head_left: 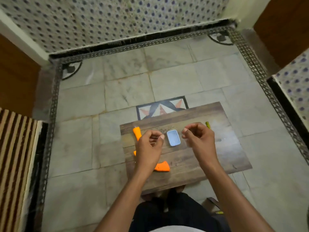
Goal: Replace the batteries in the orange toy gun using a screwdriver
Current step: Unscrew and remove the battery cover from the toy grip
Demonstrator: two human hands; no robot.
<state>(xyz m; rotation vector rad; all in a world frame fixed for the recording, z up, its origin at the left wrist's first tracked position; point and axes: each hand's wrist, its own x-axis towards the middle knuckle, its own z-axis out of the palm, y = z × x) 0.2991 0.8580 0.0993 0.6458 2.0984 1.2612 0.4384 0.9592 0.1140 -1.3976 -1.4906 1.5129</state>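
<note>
Toy gun (161, 166): orange, flat on the wooden board (209, 158), left side; middle hidden under the left hand.
Axis: barrel end (137, 133) points away, grip end toward the person.
Left hand (148, 150): raised above the gun, fingers curled; contents cannot be made out.
Right hand (199, 140): raised, thumb to fingertips; any item pinched too small to tell.
Blue tray (173, 137): between the hands.
Screwdriver (207, 125): yellow, far right, partly hidden.

Desk (209, 158): right half bare wood, open for reach. Blue tray (173, 138) sits mid-desk, between hands. Orange toy gun (151, 158) blocks left edge, partly under left hand (148, 151). Yellow-handled screwdriver (207, 125) lies at far right, near right hand (199, 139). Near edge free.
</note>
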